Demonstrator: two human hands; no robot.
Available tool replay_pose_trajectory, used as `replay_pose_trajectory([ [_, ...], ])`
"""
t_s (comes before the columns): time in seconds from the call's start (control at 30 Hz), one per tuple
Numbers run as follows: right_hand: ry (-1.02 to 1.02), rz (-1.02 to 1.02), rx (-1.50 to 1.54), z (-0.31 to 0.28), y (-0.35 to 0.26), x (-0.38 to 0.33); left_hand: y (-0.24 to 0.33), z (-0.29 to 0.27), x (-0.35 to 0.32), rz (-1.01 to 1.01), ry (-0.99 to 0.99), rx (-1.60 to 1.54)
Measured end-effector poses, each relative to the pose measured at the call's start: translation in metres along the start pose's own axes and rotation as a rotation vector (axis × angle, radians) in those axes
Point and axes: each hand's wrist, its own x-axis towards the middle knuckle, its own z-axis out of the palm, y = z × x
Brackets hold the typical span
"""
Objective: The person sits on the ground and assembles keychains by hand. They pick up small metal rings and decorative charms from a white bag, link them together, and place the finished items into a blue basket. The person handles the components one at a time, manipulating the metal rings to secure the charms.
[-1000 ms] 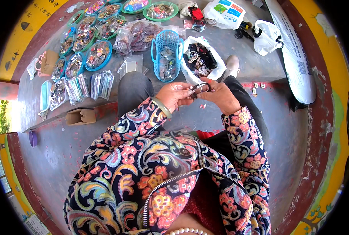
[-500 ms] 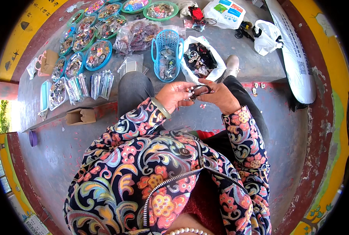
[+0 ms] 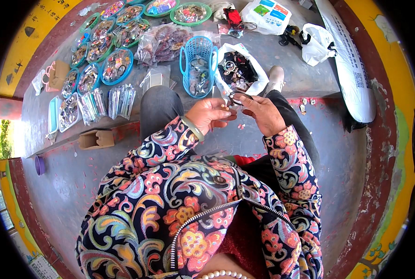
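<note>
By the white bag [image 3: 261,77], the right hand [image 3: 265,115] pinches a dark loop [image 3: 241,93]; the left hand [image 3: 207,116] half-curls, its hold unclear.

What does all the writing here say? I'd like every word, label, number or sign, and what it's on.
I won't copy wording, only say where it stands.
White bag with coloured patches: printed characters beside them.
Silvery-white panel: dark characters and a square code, too small to read.
Yellow wall band: dark characters, blurred.
Pale sheet, lower left: too small to read.
Dark loop in the right hand: no lettering visible.
</note>
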Motion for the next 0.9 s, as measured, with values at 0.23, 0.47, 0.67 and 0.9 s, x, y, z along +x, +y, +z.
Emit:
replay_pose_trajectory([
  [0.23,-0.013,-0.023,0.020,-0.003,0.003,0.001,-0.001,0.000,0.003,-0.107,0.120,-0.052],
  [0.47,0.043,-0.028,-0.022,-0.004,0.007,0.003,-0.001,0.000,0.001,-0.073,0.088,-0.093],
  [0.67,0.059,-0.079,0.037,0.005,0.009,0.002,-0.012,0.005,0.006,-0.004,0.072,-0.315],
  [0.9,-0.104,-0.189,-0.146,0.008,0.004,-0.002,-0.019,-0.001,0.011,0.145,0.183,-0.396],
])
